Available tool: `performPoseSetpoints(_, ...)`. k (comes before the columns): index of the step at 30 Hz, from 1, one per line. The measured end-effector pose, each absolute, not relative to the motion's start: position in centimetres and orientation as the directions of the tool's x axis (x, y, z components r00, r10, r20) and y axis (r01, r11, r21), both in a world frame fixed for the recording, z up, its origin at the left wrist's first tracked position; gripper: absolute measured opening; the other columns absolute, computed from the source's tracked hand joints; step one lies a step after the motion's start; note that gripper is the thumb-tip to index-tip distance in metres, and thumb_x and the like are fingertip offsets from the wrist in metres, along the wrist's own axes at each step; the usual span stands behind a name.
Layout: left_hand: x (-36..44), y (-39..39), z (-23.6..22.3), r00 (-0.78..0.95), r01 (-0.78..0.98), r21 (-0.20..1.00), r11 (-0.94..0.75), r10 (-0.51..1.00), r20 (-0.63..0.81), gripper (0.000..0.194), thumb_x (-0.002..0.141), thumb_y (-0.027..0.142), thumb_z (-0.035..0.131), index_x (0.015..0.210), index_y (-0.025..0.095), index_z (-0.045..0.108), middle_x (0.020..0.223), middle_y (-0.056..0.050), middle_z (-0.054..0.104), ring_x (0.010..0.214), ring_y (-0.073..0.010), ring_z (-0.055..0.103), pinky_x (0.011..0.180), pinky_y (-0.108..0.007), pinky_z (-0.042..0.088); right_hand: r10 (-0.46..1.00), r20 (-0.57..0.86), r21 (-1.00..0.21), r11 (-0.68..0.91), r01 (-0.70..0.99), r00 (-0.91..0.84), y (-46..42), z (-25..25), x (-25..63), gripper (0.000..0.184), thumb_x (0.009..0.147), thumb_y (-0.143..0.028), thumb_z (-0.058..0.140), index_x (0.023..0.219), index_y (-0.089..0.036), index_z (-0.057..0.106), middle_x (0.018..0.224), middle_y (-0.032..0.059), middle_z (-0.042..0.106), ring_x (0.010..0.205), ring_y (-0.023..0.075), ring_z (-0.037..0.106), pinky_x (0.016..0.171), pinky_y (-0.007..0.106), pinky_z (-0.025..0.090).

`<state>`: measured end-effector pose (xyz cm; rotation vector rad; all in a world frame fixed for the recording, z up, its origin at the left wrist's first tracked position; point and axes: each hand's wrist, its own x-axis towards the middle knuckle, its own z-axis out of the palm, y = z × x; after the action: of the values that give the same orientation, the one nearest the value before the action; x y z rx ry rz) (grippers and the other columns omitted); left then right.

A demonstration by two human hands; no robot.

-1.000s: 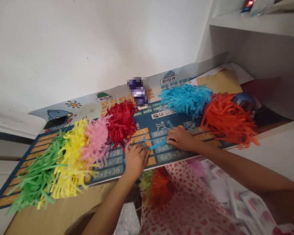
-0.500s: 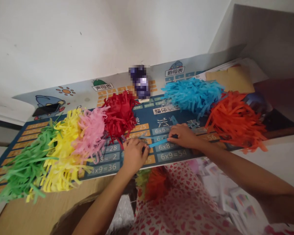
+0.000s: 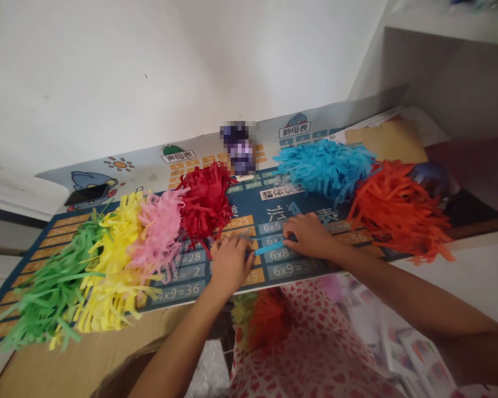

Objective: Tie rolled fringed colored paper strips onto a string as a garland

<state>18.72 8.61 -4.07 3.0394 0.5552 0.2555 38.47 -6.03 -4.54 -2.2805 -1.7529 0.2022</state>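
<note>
My left hand (image 3: 231, 266) and my right hand (image 3: 309, 235) pinch opposite ends of a narrow blue paper strip (image 3: 270, 248), held low over a printed multiplication poster (image 3: 249, 205). Several shredded paper bunches lie along the poster. Nearest my left hand are a red bunch (image 3: 205, 207) and a pink one (image 3: 160, 235), with yellow (image 3: 112, 271) and green (image 3: 52, 287) beyond them. Nearest my right hand are a blue bunch (image 3: 326, 168) and an orange one (image 3: 398, 213).
A pixelated purple object (image 3: 238, 148) stands at the poster's far side against a white wall (image 3: 108, 83). A black phone (image 3: 87, 194) lies far left, a brown envelope (image 3: 384, 141) far right. Below are cardboard (image 3: 87, 354) and a red-green paper bunch (image 3: 268, 319).
The whole view has shifted slightly with my head. Both hands stay at the blue strip, which looks shorter between them, with my left fingers curled further over its end.
</note>
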Motion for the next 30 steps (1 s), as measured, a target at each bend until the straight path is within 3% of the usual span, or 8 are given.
performPoseSetpoints(4,18.3,8.5,-4.2,0.970,0.045,-0.124,-0.991,0.014,0.243,0.007,0.089,0.022,0.062,0.093,0.023,0.067,0.091,-0.002,0.070,0.098,-0.0242,0.056,0.097,-0.047,0.032,0.981,0.195,-0.057,0.003,0.998,0.008,-6.7,-3.5,37.2,0.013,0.090,-0.017,0.056,0.085,-0.019,0.068,0.098,0.0054,0.068,0.100,0.0229,0.051,0.096,0.046,0.025)
performPoseSetpoints(6,18.2,8.2,-4.3,0.967,-0.005,-0.174,-0.985,-0.049,0.250,0.006,0.090,0.023,0.061,0.094,0.022,0.066,0.087,-0.001,0.069,0.096,-0.0231,0.056,0.100,-0.049,0.030,0.973,0.203,-0.003,0.111,0.994,-0.108,-7.0,-3.3,37.2,0.016,0.092,-0.019,0.055,0.082,-0.019,0.068,0.089,0.0046,0.067,0.099,0.0226,0.050,0.101,0.048,0.023)
performPoseSetpoints(10,18.6,7.8,-4.0,0.972,0.010,-0.205,-0.979,-0.039,0.234,0.012,0.091,0.022,0.057,0.085,0.018,0.065,0.083,-0.004,0.068,0.090,-0.0226,0.056,0.100,-0.051,0.031,0.943,0.243,0.096,0.210,0.973,-0.228,-6.9,-3.8,37.7,0.027,0.096,-0.017,0.049,0.076,-0.019,0.067,0.079,0.0029,0.064,0.092,0.0212,0.049,0.102,0.046,0.024)
performPoseSetpoints(13,19.2,7.7,-3.4,0.975,0.032,-0.169,-0.985,-0.007,0.222,0.017,0.090,0.024,0.057,0.076,0.019,0.065,0.077,-0.005,0.068,0.088,-0.0238,0.056,0.100,-0.054,0.031,0.935,0.272,0.099,0.206,0.974,-0.226,-6.2,-4.6,38.0,0.029,0.097,-0.017,0.046,0.076,-0.018,0.066,0.079,0.0031,0.064,0.088,0.0195,0.048,0.098,0.044,0.026)
performPoseSetpoints(21,19.5,7.8,-3.9,0.953,0.119,-0.103,-0.988,0.085,0.290,0.011,0.087,0.024,0.059,0.081,0.019,0.067,0.079,-0.005,0.070,0.089,-0.0248,0.058,0.102,-0.055,0.030,0.962,0.271,-0.140,0.072,0.988,-0.031,-5.0,-5.3,38.5,0.017,0.086,-0.023,0.059,0.073,-0.018,0.068,0.083,0.0045,0.068,0.090,0.0205,0.050,0.090,0.041,0.023)
performPoseSetpoints(25,19.3,7.7,-4.6,0.938,0.134,-0.118,-0.984,0.088,0.335,0.015,0.089,0.023,0.057,0.078,0.020,0.066,0.076,-0.004,0.069,0.086,-0.0228,0.059,0.102,-0.053,0.030,0.944,0.309,-0.027,0.133,0.991,-0.119,-5.1,-5.0,37.1,0.014,0.090,-0.028,0.058,0.086,-0.018,0.067,0.091,0.0060,0.067,0.091,0.0217,0.048,0.088,0.041,0.024)
performPoseSetpoints(30,18.8,7.5,-5.0,0.928,0.129,-0.123,-0.984,0.076,0.364,0.014,0.091,0.020,0.055,0.085,0.021,0.068,0.084,-0.004,0.072,0.087,-0.0219,0.059,0.104,-0.052,0.028,0.906,0.374,0.104,0.170,0.980,-0.197,-6.0,-6.2,37.0,0.021,0.097,-0.017,0.049,0.080,-0.018,0.062,0.081,0.0024,0.065,0.086,0.0187,0.048,0.087,0.039,0.026)
